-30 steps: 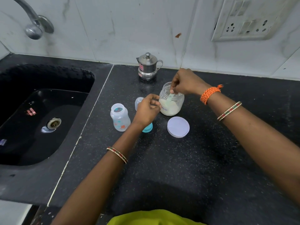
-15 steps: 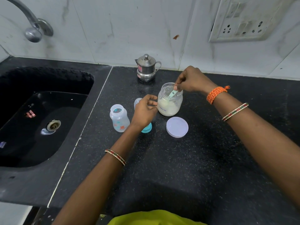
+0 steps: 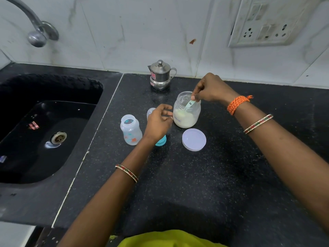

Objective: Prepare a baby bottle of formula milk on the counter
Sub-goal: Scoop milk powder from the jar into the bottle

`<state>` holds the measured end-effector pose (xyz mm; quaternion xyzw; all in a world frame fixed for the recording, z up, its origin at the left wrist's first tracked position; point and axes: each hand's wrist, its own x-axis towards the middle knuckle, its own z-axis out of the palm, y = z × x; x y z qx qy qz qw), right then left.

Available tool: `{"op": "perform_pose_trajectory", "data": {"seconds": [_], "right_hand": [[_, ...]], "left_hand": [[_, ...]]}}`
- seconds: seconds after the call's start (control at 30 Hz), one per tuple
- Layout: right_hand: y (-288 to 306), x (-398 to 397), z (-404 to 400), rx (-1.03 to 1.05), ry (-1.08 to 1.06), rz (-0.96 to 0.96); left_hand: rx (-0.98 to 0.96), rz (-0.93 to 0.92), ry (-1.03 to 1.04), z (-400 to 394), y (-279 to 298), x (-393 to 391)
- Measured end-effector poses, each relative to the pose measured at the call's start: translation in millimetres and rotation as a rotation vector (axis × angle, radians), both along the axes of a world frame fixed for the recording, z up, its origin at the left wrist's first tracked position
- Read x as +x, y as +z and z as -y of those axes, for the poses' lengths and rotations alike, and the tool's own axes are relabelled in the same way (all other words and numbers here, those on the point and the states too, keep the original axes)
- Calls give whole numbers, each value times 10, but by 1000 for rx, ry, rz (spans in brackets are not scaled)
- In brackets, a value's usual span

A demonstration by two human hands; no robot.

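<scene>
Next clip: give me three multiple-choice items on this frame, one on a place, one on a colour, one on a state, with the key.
1. Where does the jar lid lie?
A. On the counter, nearer the camera than the jar
B. In the sink
C. On the jar

2. What colour is the scoop handle?
A. Red
B. Light green
C. Black

3. What state is the bottle in?
A. Capped
B. Lying on its side
C. Upright, open-topped

Key: 1 A, the lid rests flat on the counter before the open jar. 2 B, a pale green handle shows at the right hand. 3 C, its open mouth faces up.
</scene>
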<state>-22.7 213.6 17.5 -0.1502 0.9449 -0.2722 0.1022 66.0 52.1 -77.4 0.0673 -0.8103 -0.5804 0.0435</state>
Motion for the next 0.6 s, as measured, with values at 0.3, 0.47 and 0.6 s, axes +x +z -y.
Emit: {"op": "perform_pose_trajectory", "data": {"seconds": [0.3,0.47,0.6], "right_hand": [[-16,-14,-38,-25,-14,49],[-7,-9,-81,-65,-35,64],[20,-21,-156,-116,-78,42]], "left_hand": [[-12,-13,15,25,8,12],[-6,-16,6,-1,18,17],[2,-34,14,-11,36,31]]}}
